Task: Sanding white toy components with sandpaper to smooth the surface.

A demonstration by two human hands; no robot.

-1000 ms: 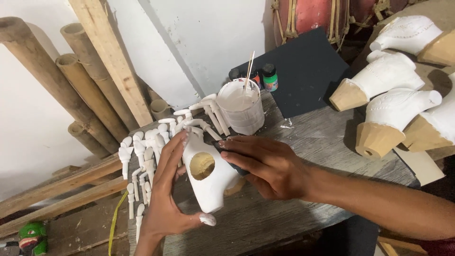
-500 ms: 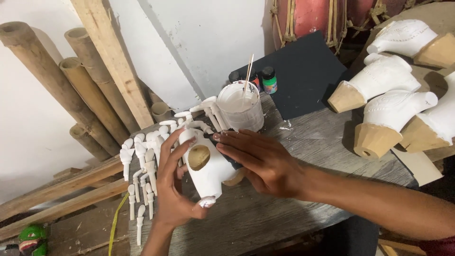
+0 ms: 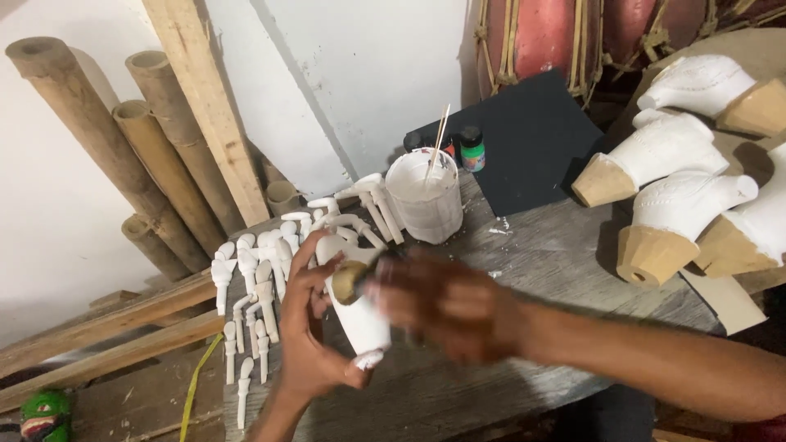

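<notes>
I see my left hand (image 3: 315, 344) curled around a white painted hollow piece (image 3: 358, 315), holding it above the table's (image 3: 557, 254) front-left edge. My right hand (image 3: 446, 303) is blurred at the piece's brown opening; I cannot tell its grip. A white paint cup (image 3: 426, 200) stands near the back edge, beside small white parts (image 3: 254, 278).

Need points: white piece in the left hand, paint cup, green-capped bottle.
white hollow piece (image 3: 364, 323), head view, on its painted side below the opening, held in the left hand (image 3: 307, 348).
paint cup (image 3: 426, 209), head view, on its outer wall.
green-capped bottle (image 3: 472, 149), head view, on its body.
</notes>
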